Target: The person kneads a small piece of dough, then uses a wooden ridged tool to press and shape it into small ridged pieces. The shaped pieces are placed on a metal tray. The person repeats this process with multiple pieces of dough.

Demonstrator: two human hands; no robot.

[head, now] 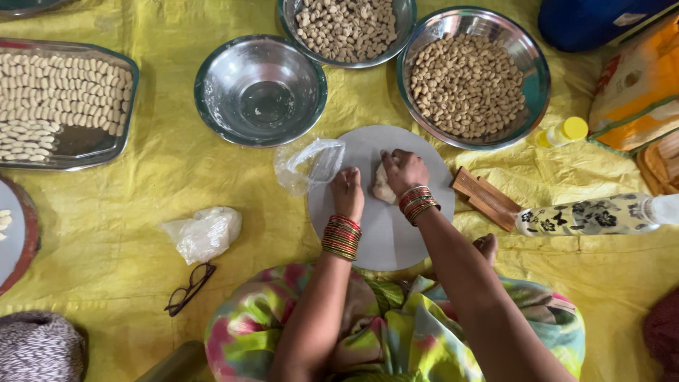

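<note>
Covering the floor, yellow sheet (212,184), round board (396,233), steel bowls (259,90).

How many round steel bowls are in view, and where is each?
3. An empty bowl sits left of centre, a filled bowl is cut off by the top edge, and another filled bowl sits at right.

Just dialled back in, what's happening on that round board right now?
A seated person works a lump of dough on the round grey board. The right hand presses on it, and the left hand rests beside it. Two steel bowls of small pale pieces and an empty steel bowl sit beyond the board. A tray of rowed pieces lies far left.
</note>
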